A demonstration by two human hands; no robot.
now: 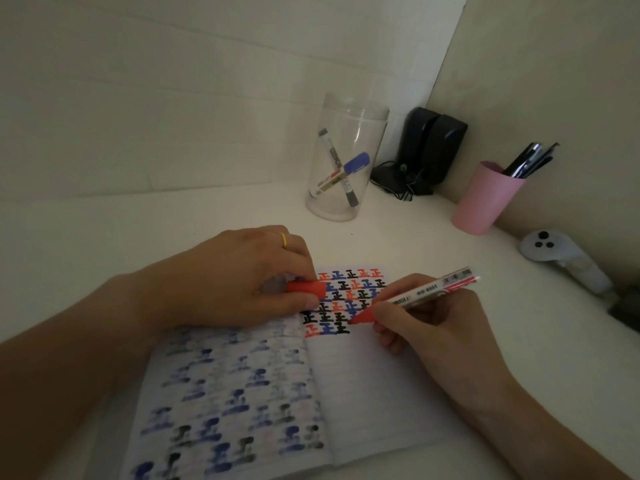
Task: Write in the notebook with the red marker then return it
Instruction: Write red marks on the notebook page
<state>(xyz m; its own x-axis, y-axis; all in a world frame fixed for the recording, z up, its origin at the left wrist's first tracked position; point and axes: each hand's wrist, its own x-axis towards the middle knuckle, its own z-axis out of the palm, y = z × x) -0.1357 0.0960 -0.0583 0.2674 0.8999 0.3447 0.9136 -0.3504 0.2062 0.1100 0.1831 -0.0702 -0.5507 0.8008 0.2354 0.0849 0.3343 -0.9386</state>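
We write in the notebook [363, 375].
Our right hand [436, 327] grips the red marker [415, 297], tip on the page; our left hand [242, 282] pinches its cap [306, 288].

1 notebook [311, 386], 1 red marker [415, 297], 1 red cap [306, 288], 1 jar [346, 161] with 2 markers [337, 168], 1 pink cup [486, 199], 2 speakers [433, 150].

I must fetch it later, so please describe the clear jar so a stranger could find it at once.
Start at the corner of the white desk, where the black speakers stand. Just left of them is the clear jar, beyond the open notebook. Unlike the pink cup of dark pens on the right, it is see-through and holds two crossed markers, one blue-capped.
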